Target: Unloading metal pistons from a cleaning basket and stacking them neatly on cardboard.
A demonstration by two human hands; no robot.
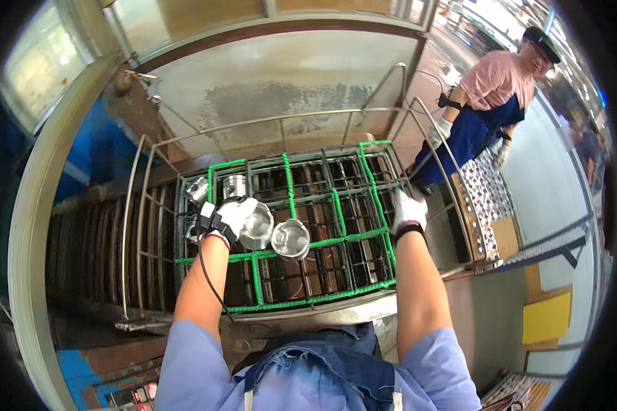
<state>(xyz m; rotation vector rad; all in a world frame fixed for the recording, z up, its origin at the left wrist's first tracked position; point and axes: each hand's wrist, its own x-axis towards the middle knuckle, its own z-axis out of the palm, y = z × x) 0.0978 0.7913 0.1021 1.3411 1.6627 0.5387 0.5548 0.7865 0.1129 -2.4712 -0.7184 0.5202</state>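
My left hand (236, 216), in a white glove, is closed on the side of a shiny metal piston (257, 229) at the left of a divided wire rack (315, 299). Some of its fingers are hidden. Right beside that piston stands another piston (291, 240), its hollow end up. Beyond the hand, a piston with ring grooves (234, 186) sits in a far compartment, and a further metal part (197, 188) lies in the corner. Green wrapping covers several of the rack's bars. At the rack's right end, my gloved right hand (409, 211) grips its edge, fingers partly hidden.
Metal guard rails (281, 118) surround the rack on a conveyor, with rollers (89, 240) to the left. A co-worker in a dark apron (476, 130) stands at the far right, beside a tray of small metal parts (485, 188). A cable hangs from my left wrist.
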